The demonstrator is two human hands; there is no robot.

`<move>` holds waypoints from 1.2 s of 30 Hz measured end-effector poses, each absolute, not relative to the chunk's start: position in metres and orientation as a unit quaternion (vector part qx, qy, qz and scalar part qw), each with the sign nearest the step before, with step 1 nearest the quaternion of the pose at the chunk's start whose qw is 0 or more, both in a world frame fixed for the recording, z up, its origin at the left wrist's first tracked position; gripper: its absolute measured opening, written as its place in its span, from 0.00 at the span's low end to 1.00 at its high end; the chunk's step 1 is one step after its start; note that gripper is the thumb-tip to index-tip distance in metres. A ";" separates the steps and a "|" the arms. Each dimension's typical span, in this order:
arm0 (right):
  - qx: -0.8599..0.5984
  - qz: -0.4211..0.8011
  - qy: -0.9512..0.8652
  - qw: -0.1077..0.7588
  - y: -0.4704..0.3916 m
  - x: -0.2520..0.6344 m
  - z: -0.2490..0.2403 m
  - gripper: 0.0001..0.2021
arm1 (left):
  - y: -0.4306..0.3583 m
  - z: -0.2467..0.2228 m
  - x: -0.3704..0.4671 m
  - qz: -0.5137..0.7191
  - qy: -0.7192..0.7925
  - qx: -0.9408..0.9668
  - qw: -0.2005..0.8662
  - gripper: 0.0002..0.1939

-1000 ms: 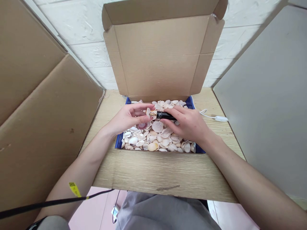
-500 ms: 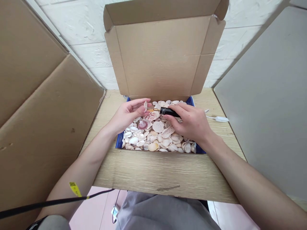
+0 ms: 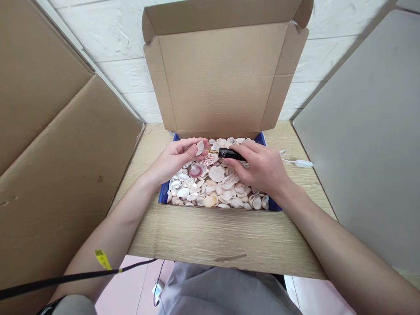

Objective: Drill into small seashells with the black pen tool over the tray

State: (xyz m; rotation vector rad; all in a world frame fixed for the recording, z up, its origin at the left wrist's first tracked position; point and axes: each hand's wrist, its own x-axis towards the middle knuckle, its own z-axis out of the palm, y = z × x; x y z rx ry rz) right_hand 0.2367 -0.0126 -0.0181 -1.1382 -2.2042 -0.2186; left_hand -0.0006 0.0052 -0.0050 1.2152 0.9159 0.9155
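Between the thumb and fingers of my left hand (image 3: 180,156) is a pale seashell (image 3: 200,147), its flat face turned partly towards me. My right hand (image 3: 262,165) wraps round a mini electric drill (image 3: 231,153) with a black barrel and a brass-coloured chuck. The drill points left at the shell; its thin bit lies close to the shell, and whether they touch I cannot tell. Both hands are above a blue-edged box (image 3: 164,193) full of loose shells (image 3: 216,173). A red-speckled shell (image 3: 209,159) lies just under the chuck.
Behind the hands stands the box's open cardboard lid (image 3: 219,78), against a white brick wall. A white cable with an inline switch (image 3: 303,163) lies on the wooden table (image 3: 210,232) at right. Cardboard (image 3: 65,166) walls the left side, a grey panel (image 3: 367,144) the right.
The shell in my left hand has turned, and more of its broad face shows now. The drill in my right hand has hardly moved.
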 end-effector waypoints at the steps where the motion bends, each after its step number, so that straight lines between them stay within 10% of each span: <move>1: -0.430 -0.086 -0.838 0.324 -0.012 0.237 -0.018 0.13 | 0.005 -0.005 -0.001 0.397 0.403 0.533 0.629 0.17; 36: -0.373 -0.156 -0.830 0.384 -0.007 0.240 -0.019 0.09 | 0.003 0.000 -0.002 0.329 0.400 0.570 0.638 0.21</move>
